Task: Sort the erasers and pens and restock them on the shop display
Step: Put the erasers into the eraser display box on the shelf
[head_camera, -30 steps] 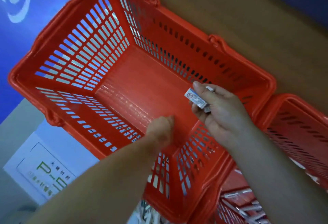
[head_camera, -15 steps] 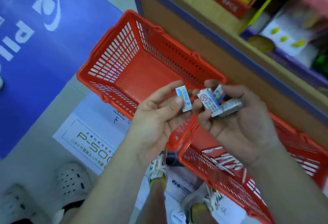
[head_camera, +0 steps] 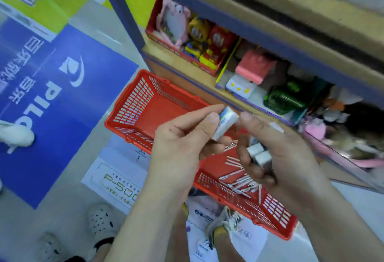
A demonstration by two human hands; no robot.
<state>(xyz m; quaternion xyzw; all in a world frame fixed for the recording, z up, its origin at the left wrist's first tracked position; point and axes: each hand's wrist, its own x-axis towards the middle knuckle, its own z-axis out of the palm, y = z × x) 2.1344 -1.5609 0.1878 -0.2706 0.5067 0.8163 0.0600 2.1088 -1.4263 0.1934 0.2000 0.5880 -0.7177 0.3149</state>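
My left hand (head_camera: 182, 143) pinches a white eraser (head_camera: 225, 122) with a blue and yellow wrapper between thumb and fingers, held up over the baskets. My right hand (head_camera: 276, 149) curls round several small wrapped erasers (head_camera: 259, 155) and its thumb tip almost touches the left hand's eraser. Below the hands an empty red basket (head_camera: 133, 106) sits on the floor. A second red basket (head_camera: 276, 218) to its right holds several silver pens (head_camera: 241, 180).
A wooden shop shelf (head_camera: 207, 87) with blue edging stands right behind the baskets, packed with toys and boxes. Blue and green floor graphics lie to the left. My own shoes and another person's white clogs (head_camera: 99, 220) are at the bottom.
The view has risen from the baskets and swung up toward the shelf. My left hand took an eraser from the empty basket and brought it up to the right hand's bunch.
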